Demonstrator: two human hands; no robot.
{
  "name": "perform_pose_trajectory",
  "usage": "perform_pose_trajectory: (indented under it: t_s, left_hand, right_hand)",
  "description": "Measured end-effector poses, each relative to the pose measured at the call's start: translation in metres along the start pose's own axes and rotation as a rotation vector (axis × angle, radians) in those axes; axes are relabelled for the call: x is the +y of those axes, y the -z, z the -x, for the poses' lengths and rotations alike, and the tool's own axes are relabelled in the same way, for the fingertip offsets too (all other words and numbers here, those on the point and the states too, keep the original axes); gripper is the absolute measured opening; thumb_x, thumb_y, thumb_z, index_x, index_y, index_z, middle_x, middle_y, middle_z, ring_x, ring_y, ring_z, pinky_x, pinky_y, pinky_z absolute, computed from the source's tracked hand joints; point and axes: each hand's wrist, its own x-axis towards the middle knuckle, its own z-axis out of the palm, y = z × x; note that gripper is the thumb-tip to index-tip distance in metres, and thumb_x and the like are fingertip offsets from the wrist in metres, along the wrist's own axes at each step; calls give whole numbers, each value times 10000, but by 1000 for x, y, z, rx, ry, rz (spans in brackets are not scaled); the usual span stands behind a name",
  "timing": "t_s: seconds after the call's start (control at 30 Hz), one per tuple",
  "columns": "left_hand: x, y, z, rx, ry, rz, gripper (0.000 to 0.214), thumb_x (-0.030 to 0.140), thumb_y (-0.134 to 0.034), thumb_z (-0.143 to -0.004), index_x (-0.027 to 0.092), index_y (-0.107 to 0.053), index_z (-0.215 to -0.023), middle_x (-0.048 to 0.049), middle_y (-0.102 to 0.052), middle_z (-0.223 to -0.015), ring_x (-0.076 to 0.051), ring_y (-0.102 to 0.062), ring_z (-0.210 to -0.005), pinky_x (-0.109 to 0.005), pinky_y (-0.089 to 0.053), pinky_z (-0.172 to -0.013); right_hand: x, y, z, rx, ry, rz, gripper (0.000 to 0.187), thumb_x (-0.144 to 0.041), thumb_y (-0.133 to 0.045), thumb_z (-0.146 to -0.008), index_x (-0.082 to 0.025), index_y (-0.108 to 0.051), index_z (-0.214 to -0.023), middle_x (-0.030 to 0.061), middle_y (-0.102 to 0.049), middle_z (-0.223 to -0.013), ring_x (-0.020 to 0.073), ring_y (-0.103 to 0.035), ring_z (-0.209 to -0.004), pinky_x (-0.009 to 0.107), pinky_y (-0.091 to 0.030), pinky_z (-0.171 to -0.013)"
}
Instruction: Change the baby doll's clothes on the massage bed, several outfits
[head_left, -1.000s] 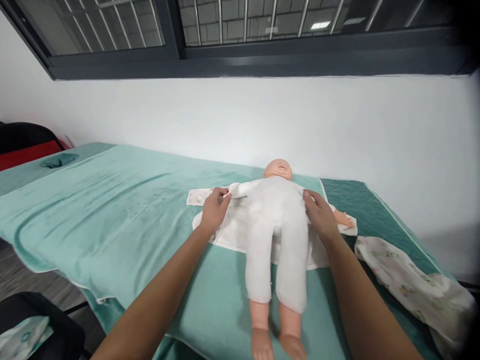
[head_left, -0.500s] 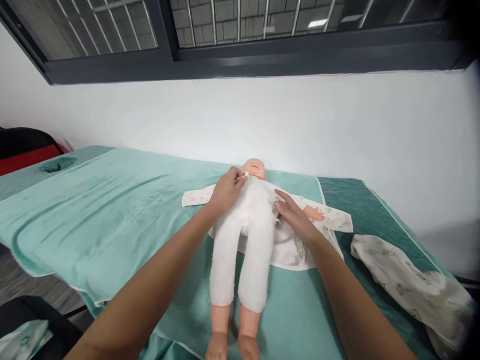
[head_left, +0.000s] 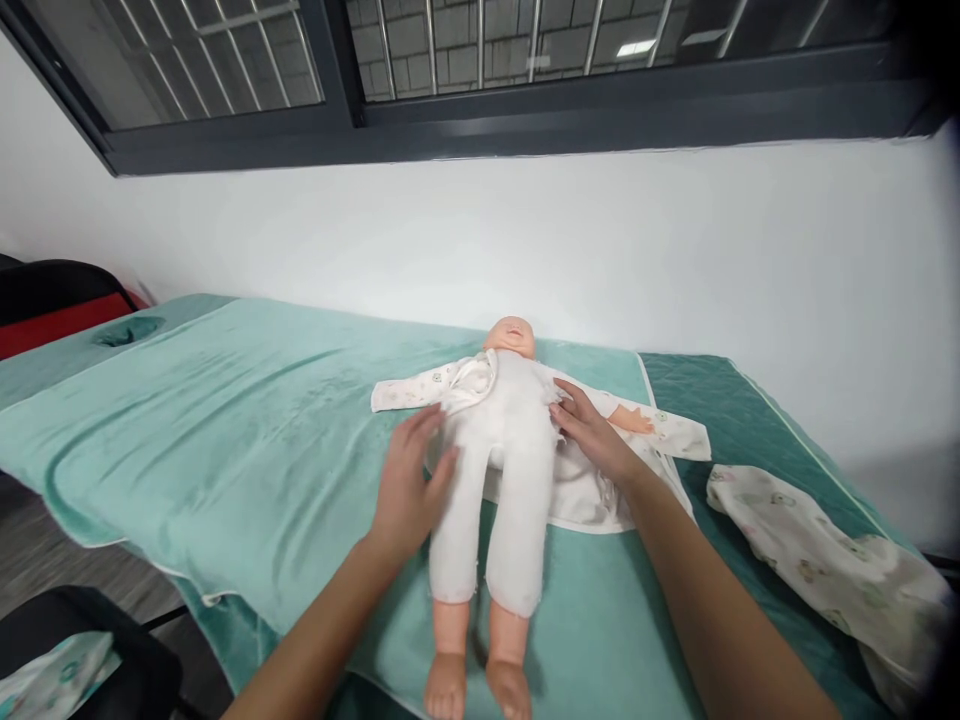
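Note:
A baby doll (head_left: 517, 460) with a white cloth body lies on its back, feet toward me. A white printed baby shirt (head_left: 585, 500) is spread open beneath it. One sleeve (head_left: 411, 390) stretches out to the left, its shirt edge bunched near the doll's shoulder. On the right the doll's hand (head_left: 632, 419) shows on top of the other sleeve. My left hand (head_left: 414, 480) is open beside the doll's left-hand side, thumb and fingers apart. My right hand (head_left: 589, 425) rests open against the right side of the torso, its fingertips at the shirt.
Light green towelling (head_left: 225, 420) covers the padded table, with a darker green quilted part (head_left: 750, 430) at right. Printed baby trousers (head_left: 825, 570) lie there. A face hole (head_left: 129, 331) is at far left. A black chair (head_left: 90, 650) with a printed cloth stands lower left.
My left hand has let go of the shirt edge by the doll's neck and moved down and left, fingers spreading. The edge now lies folded at the shoulder. My right hand stays nearly in place.

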Motion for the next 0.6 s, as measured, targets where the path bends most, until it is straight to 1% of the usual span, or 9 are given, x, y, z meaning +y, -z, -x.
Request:
perform_pose_trajectory:
  t_s: [0.07,0.17,0.23,0.33,0.4,0.43,0.5,0.53,0.6]
  left_hand:
    - [-15,-1,-1,-33,272,181,552,416,-631,-887,286,-482,-1403,-84,-527,-1469,-265,-499,-1355,-459,-448,-1103]
    - [-26,-4,-12,-137,531,475,620,477,-667,-843,259,-501,-1399,-92,-558,-1448,-266,-583,-1261,-399,-508,-1017]
    - [-25,-4,-22,-151,627,595,589,473,-679,-828,231,-561,-1353,-99,-618,-1380,-271,-616,-1209,-385,-515,-986]
    - [-15,-1,-34,-180,681,679,465,434,-685,-813,182,-662,-1204,-98,-707,-1207,-277,-658,-1096,-382,-533,-903]
    - [-4,3,-36,-145,660,622,360,377,-682,-800,183,-683,-1103,-71,-730,-1082,-250,-675,-969,-362,-541,-809]
    - [2,5,-35,-107,619,551,284,337,-673,-796,192,-685,-1040,-51,-729,-1021,-230,-668,-913,-350,-535,-780]
    - [15,10,-29,-84,442,390,134,258,-636,-803,218,-670,-926,-25,-706,-936,-200,-640,-852,-338,-519,-770]
    - [22,12,-25,-129,316,320,82,230,-606,-820,229,-660,-882,-23,-693,-916,-194,-629,-849,-340,-512,-782]
    - [32,16,-18,-297,50,202,105,209,-561,-858,252,-656,-841,-34,-682,-918,-204,-616,-885,-361,-500,-826]
  right_hand:
    - [1,0,0,2,10,9,678,-575,-597,-898,-285,-391,-1475,-18,-550,-887,166,-551,-846,304,-470,-816]
    - [2,1,1,-3,9,37,699,-576,-594,-902,-269,-369,-1488,-16,-550,-891,161,-546,-836,303,-466,-819]
    - [1,2,1,-3,-2,53,718,-587,-595,-898,-266,-358,-1495,-4,-567,-928,167,-560,-868,308,-467,-850]
    - [0,2,3,4,-18,75,730,-602,-597,-891,-275,-360,-1499,-2,-570,-930,175,-572,-886,318,-471,-872]
    - [0,3,3,0,-18,71,726,-599,-595,-894,-275,-359,-1500,-9,-561,-916,171,-569,-877,317,-471,-868]
    - [0,3,3,-4,-16,62,724,-595,-595,-896,-274,-358,-1500,-10,-562,-921,168,-568,-876,315,-471,-866]
    - [1,3,3,-12,-14,44,723,-586,-601,-895,-276,-357,-1500,-8,-573,-941,165,-571,-880,312,-474,-861]
    - [2,3,2,-11,-13,40,720,-583,-605,-892,-280,-363,-1498,-8,-578,-942,164,-573,-878,311,-476,-854]
    - [4,4,2,3,-6,49,712,-581,-612,-887,-283,-382,-1491,-14,-580,-912,164,-574,-856,309,-481,-835]
